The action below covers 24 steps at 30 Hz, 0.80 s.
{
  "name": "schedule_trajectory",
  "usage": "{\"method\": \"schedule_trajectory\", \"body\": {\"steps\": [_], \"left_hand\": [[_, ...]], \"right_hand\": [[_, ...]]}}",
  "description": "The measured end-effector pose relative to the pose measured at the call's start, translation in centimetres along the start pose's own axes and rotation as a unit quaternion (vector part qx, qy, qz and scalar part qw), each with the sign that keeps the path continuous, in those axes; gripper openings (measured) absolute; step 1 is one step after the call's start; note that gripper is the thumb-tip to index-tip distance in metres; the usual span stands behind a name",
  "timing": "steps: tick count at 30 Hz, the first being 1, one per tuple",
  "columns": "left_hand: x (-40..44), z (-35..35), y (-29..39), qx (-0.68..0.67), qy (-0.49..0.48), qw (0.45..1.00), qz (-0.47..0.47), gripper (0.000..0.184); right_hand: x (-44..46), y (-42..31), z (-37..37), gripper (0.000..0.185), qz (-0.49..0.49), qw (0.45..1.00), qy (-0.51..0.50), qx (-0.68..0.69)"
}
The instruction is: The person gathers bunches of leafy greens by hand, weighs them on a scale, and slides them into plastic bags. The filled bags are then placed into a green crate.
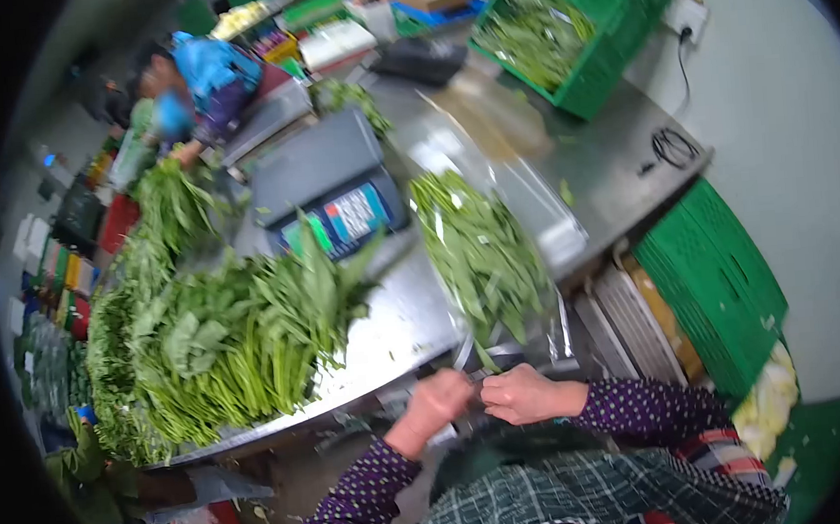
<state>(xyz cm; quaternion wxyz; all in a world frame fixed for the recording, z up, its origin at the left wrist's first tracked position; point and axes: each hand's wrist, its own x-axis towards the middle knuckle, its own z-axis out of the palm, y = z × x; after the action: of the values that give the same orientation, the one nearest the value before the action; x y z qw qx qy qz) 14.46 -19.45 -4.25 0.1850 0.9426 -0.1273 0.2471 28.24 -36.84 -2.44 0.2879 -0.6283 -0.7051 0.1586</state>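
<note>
A transparent plastic bag (560,335) of long-leaved greens (478,258) lies on the steel table, stems pointing away from me and leaf tips toward me. At the bag's near end, by the table edge, my left hand (439,400) is closed, its fingertips pinching the plastic. Close beside it, my right hand (520,394) is closed too and grips the same end, just below a leaf tip that sticks out. The exact hold of the fingers is partly hidden. Left of the bag stands a digital scale (321,176) with a lit display.
Loose greens (222,349) are heaped along the table's left side. A green crate (611,64) with bagged greens stands at the back right. Flat plastic bags (498,120) lie behind the bagged bunch. Stacked green crates (718,280) are at right. A co-worker (213,82) leans over the table's far end.
</note>
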Motion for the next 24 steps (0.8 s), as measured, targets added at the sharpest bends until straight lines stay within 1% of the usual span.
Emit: {"method": "schedule_trajectory", "body": {"steps": [1, 2, 3, 4, 5, 6, 7, 8, 9, 11, 13, 14, 17, 18, 19, 21, 23, 24], "left_hand": [[-0.1, -0.1, -0.2, 0.006, 0.009, 1.000, -0.024, 0.026], [0.4, -0.7, 0.1, 0.006, 0.020, 0.999, -0.025, 0.029], [0.8, -1.2, 0.2, 0.012, 0.035, 0.999, -0.028, 0.032], [0.2, -0.6, 0.2, 0.007, 0.039, 0.999, -0.023, 0.033], [0.2, -0.7, 0.6, 0.003, 0.023, 0.999, -0.023, 0.032], [0.3, -0.5, 0.4, -0.004, 0.019, 1.000, -0.014, 0.031], [0.4, -0.4, 0.6, -0.015, 0.007, 1.000, -0.004, 0.030], [0.8, -0.7, 0.8, -0.017, -0.007, 1.000, 0.006, 0.029], [1.0, -0.3, 0.8, -0.015, 0.001, 1.000, 0.010, 0.029], [1.6, -0.2, 0.6, -0.015, 0.001, 1.000, 0.018, 0.029], [2.3, -0.3, 0.7, -0.002, 0.001, 1.000, 0.028, 0.028], [2.7, -0.5, 0.6, -0.007, -0.006, 0.999, 0.038, 0.027], [2.3, 0.2, 0.6, -0.008, -0.038, 0.998, 0.041, 0.022], [2.0, 0.3, 0.7, -0.002, -0.047, 0.999, 0.027, 0.021], [1.9, 0.5, 0.8, -0.002, -0.045, 0.999, 0.030, 0.021], [1.8, 0.9, 1.4, -0.008, -0.034, 0.999, 0.004, 0.020], [1.5, 2.4, 2.4, -0.043, -0.045, 0.998, 0.013, 0.018], [1.8, 3.0, 3.2, -0.041, -0.031, 0.999, -0.008, 0.017]], "right_hand": [[-1.6, -0.5, 0.3, 0.014, -0.020, 0.999, -0.029, -0.020], [-4.9, 0.1, 1.0, 0.014, 0.026, 0.993, -0.112, -0.032], [-9.5, 1.4, 2.0, 0.015, 0.117, 0.961, -0.237, -0.078], [-15.0, 3.7, 3.2, 0.018, 0.155, 0.938, -0.310, -0.025], [-18.8, 5.1, 3.8, 0.020, 0.189, 0.904, -0.383, 0.028], [-16.6, 3.8, 1.9, 0.021, 0.203, 0.941, -0.268, 0.019], [-12.2, 1.5, -0.7, 0.023, 0.220, 0.964, -0.147, 0.018], [-8.3, 0.0, -2.5, 0.023, 0.225, 0.971, -0.054, 0.069], [-4.4, -0.3, -3.9, 0.024, 0.222, 0.968, 0.048, 0.109], [0.2, -0.2, -4.4, 0.022, 0.172, 0.971, 0.082, 0.143], [2.1, 1.8, -3.0, 0.025, 0.154, 0.971, -0.028, 0.180], [2.1, 2.2, -2.3, 0.024, 0.142, 0.971, -0.047, 0.186], [1.7, 1.9, -1.4, 0.022, 0.113, 0.981, -0.050, 0.151], [1.6, 1.3, -1.1, 0.020, 0.089, 0.991, -0.024, 0.098], [1.3, 1.1, -0.7, 0.016, 0.067, 0.997, -0.029, 0.038], [0.3, 0.6, -0.8, 0.013, 0.026, 1.000, -0.016, 0.001], [-2.3, 0.4, -1.7, 0.017, 0.023, 0.999, -0.031, -0.012], [-4.9, 0.7, -1.5, 0.018, 0.030, 0.995, -0.084, -0.053]]}}
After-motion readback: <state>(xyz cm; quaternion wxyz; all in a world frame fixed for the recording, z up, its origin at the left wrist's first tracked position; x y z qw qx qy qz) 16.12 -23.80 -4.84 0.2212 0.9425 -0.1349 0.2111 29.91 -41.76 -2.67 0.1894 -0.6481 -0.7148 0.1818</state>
